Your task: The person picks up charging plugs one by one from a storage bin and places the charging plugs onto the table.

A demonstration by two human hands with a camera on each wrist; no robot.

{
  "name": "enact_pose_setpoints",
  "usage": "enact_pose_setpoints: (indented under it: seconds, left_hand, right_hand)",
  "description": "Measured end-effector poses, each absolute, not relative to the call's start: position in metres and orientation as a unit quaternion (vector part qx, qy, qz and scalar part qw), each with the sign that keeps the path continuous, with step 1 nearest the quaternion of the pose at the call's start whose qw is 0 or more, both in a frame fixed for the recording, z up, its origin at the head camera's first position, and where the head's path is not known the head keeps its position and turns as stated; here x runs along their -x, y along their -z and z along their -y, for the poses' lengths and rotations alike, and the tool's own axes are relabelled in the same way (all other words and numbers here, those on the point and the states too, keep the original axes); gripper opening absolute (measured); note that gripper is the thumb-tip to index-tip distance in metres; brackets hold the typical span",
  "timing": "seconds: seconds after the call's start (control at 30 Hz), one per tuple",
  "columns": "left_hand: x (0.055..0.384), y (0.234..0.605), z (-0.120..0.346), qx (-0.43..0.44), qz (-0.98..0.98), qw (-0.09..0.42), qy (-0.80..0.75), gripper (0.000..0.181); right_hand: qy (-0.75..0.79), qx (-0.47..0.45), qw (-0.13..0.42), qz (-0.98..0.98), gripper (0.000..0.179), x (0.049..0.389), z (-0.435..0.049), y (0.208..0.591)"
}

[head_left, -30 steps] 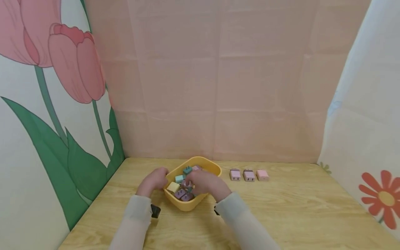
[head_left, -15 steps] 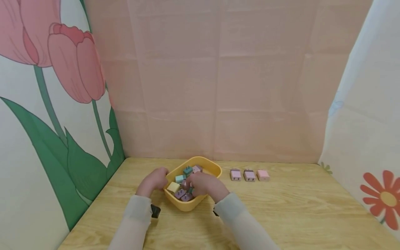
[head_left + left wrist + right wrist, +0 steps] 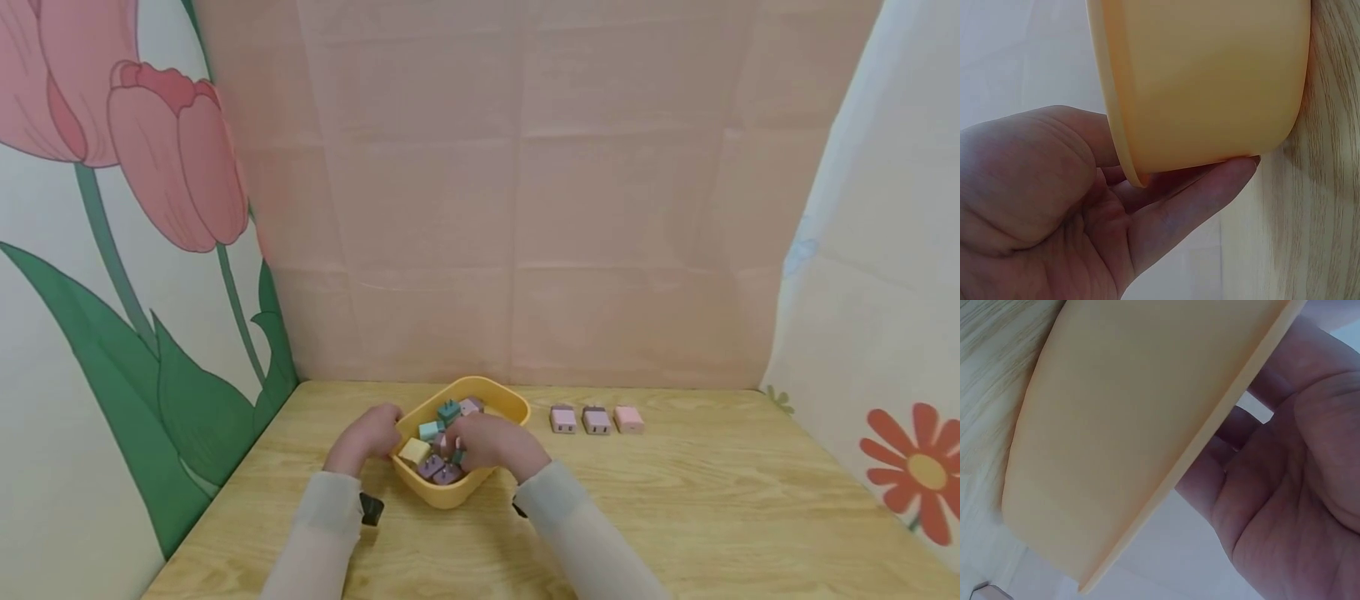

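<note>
A yellow plastic bin (image 3: 491, 387) stands on the wooden table, holding several small wall chargers. My left hand (image 3: 371, 433) grips the bin's left rim; in the left wrist view its thumb goes over the rim while a finger lies along the outer wall. My right hand (image 3: 491, 442) reaches over the near right rim, fingertips down among the chargers at a mauve charger (image 3: 441, 442). The right wrist view has those fingertips hidden behind the bin wall, so I cannot tell whether they pinch it. Around them lie a yellow charger (image 3: 415, 452), a teal charger (image 3: 449, 411) and a purple charger (image 3: 447, 474).
Right of the bin, three chargers stand in a row on the table: a pink-and-mauve charger (image 3: 563, 419), a similar two-port charger (image 3: 597, 420) and a plain pink charger (image 3: 628, 419). A pink backdrop (image 3: 517, 208) rises behind the table, with printed sheets at both sides.
My right hand has drawn back slightly inside the bin, uncovering more of the pink charger behind it. The left hand keeps its hold on the rim.
</note>
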State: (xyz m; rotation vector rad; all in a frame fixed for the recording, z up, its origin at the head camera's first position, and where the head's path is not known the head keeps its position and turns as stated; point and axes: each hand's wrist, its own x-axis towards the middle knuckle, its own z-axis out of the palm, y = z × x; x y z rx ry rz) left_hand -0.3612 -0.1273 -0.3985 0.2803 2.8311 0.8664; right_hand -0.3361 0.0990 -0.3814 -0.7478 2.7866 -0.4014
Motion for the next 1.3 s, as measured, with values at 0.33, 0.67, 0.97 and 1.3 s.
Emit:
enact_pose_setpoints:
  seconds: [0.33, 0.67, 0.97, 1.3]
  left_hand:
    - [0.363, 0.400, 0.128, -0.098, -0.951, 0.080, -0.281, 0.028]
    - [0.361, 0.400, 0.128, -0.100, -0.948, 0.078, -0.292, 0.028]
    - [0.364, 0.400, 0.127, -0.096, -0.947, 0.086, -0.295, 0.029]
    - [0.364, 0.400, 0.128, -0.089, -0.944, 0.097, -0.304, 0.033]
  right_hand:
    - [0.144, 0.274, 0.135, -0.941, 0.030, 0.347, -0.108, 0.385]
    - [0.166, 0.254, 0.137, -0.943, 0.029, 0.350, -0.111, 0.387]
    - [0.174, 0.248, 0.125, -0.945, 0.028, 0.348, -0.110, 0.386]
    - [0.161, 0.275, 0.094, -0.943, 0.025, 0.347, -0.114, 0.375]
